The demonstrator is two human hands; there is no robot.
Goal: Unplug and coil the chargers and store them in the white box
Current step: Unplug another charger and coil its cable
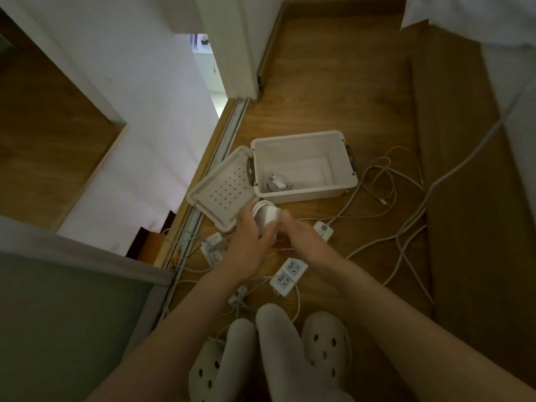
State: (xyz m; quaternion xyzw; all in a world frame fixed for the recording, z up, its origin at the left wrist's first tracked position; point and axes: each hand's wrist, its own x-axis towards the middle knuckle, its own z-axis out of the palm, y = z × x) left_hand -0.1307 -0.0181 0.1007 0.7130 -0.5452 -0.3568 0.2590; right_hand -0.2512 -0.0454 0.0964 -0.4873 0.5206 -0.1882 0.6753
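I am holding the coiled charger (265, 217) in my left hand (249, 239), fingers curling round the white loops and the adapter block. It is sitting just in front of the white box (307, 195), over the edge of the box's perforated lid (220, 190). My right hand (303, 237) is meeting the coil too, but it is blurring — I cannot tell whether it is pinching the cable or only touching it.

I am judging the bundle light, with a hard, smooth brick and a springy cord that will be wanting to unwind. So the grip belongs across all the loops, not on one strand.

One stored charger (277, 181) is lying in the box's near-left corner. Around my hands a power strip (288, 274), a switched socket block (323, 230) and loose white cables (380, 181) are trailing over the wooden floor — easy to snag.
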